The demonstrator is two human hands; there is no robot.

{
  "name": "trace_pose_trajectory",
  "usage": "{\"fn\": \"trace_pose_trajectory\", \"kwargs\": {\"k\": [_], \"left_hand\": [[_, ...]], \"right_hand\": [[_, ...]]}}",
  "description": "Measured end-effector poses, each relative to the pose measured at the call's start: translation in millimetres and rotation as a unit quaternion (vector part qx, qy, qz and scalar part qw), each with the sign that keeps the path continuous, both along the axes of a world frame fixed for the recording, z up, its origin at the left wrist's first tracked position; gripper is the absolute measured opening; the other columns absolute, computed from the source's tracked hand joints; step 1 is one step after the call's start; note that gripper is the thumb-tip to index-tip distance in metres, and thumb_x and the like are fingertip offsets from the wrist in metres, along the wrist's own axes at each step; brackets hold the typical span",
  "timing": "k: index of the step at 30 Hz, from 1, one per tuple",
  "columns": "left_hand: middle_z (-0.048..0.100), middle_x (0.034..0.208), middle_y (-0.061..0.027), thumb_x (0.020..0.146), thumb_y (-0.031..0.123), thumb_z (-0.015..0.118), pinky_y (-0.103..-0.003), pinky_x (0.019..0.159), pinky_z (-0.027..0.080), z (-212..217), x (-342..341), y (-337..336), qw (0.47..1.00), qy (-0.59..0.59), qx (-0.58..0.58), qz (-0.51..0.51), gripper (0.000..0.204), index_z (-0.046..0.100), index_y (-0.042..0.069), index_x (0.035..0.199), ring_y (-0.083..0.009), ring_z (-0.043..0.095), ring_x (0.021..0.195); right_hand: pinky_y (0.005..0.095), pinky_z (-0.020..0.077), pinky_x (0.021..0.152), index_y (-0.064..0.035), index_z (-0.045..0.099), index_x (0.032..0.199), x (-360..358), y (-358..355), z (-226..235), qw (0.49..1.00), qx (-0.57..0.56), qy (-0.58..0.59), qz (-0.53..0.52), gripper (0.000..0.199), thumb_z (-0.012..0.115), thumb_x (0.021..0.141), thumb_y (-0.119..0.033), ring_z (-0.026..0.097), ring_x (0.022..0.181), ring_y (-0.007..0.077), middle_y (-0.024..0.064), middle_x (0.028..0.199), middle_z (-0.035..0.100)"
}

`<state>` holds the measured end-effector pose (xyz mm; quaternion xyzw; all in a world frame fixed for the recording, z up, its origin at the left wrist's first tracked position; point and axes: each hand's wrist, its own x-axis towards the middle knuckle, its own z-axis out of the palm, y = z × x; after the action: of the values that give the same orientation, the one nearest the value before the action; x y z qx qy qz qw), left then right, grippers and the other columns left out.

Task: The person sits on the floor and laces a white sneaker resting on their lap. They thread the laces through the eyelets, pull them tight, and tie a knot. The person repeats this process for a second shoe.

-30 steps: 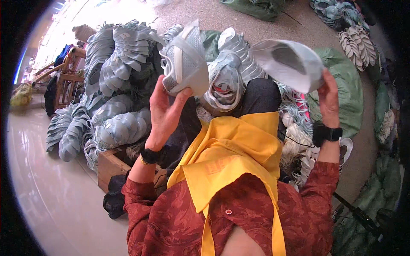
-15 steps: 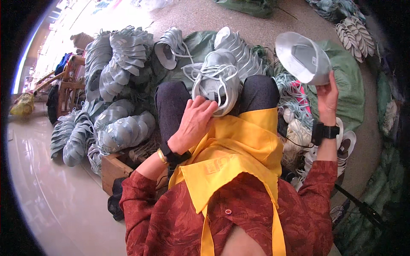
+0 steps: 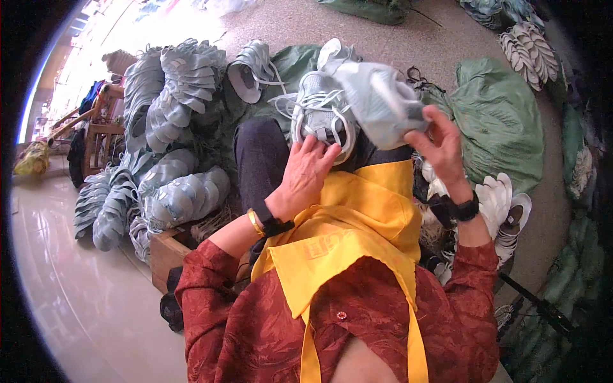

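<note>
Between my knees sits a pale grey-white laced shoe upper (image 3: 322, 105), its collar toward me. My left hand (image 3: 305, 171) grips the near edge of that collar, fingers over the rim. To the right, my right hand (image 3: 442, 145) pinches one end of a second pale shoe upper (image 3: 380, 99) between thumb and fingers. This piece is tilted, blurred by motion, and partly covers the stack behind. Its far end overlaps the right side of the laced upper in view; whether they touch I cannot tell.
Stacks of nested pale uppers (image 3: 185, 89) stand at the left, with more (image 3: 185, 195) by a wooden box (image 3: 167, 258). A single laced upper (image 3: 246, 80) lies beyond my left knee. A green sack (image 3: 498, 121) is at the right, near white shoe pieces (image 3: 495, 198).
My right hand has brought the loose upper left and inward, from beside the green sack to the laced upper. My left hand has shifted slightly right along the collar.
</note>
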<state>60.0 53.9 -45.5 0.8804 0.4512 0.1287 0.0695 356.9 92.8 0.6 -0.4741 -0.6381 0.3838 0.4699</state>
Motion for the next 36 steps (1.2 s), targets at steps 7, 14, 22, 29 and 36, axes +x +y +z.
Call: {"fn": "trace_pose_trajectory", "kwargs": {"k": [7,14,22,29,36], "left_hand": [[0.064,0.131,-0.0106,0.081,0.006,0.066,-0.047,0.113,0.036,-9,1,0,0.980,-0.196,-0.030,-0.019,0.044,0.067,0.010,0.124,-0.0365,0.048,0.132],[0.065,0.117,-0.0139,0.096,-0.005,0.061,-0.028,0.091,0.053,11,-39,-33,0.796,-0.497,-0.256,0.232,0.012,0.054,-0.001,0.105,-0.0128,0.062,0.104],[0.061,0.118,-0.0167,0.080,-0.001,0.073,-0.043,0.088,0.051,31,-27,4,0.930,-0.327,-0.046,0.164,0.039,0.056,-0.001,0.116,-0.0377,0.057,0.108],[0.062,0.116,-0.0156,0.081,-0.002,0.072,-0.037,0.084,0.055,18,-31,6,0.944,-0.284,-0.020,0.168,0.045,0.058,0.001,0.124,-0.0324,0.062,0.104],[0.063,0.121,-0.0165,0.081,-0.001,0.073,-0.038,0.086,0.056,17,-23,1,0.956,-0.251,0.011,0.153,0.040,0.059,-0.001,0.119,-0.0337,0.064,0.107]], "right_hand": [[0.0307,0.0523,0.068,-0.0036,0.064,0.105,-52,-24,22,0.977,0.053,-0.142,0.151,0.034,0.084,0.078,-0.008,0.065,0.081,0.0197,0.0081,0.097,0.066],[0.0388,0.0534,0.080,-0.0058,0.064,0.101,-75,-26,3,0.934,0.161,-0.250,0.199,0.034,0.083,0.072,-0.007,0.065,0.091,0.0304,0.0102,0.101,0.065],[0.0398,0.0518,0.080,-0.0063,0.064,0.101,-87,-29,-11,0.917,0.154,-0.254,0.265,0.028,0.078,0.076,-0.010,0.064,0.092,0.0293,0.0094,0.100,0.061],[0.0433,0.0544,0.084,-0.0058,0.061,0.110,-84,-17,-4,0.951,0.162,-0.235,0.116,0.032,0.076,0.081,-0.008,0.065,0.098,0.0352,0.0122,0.109,0.062],[0.0430,0.0550,0.080,-0.0044,0.058,0.105,-86,-17,-26,0.963,0.107,-0.233,0.076,0.026,0.072,0.083,-0.001,0.067,0.092,0.0351,0.0147,0.101,0.063]]}}
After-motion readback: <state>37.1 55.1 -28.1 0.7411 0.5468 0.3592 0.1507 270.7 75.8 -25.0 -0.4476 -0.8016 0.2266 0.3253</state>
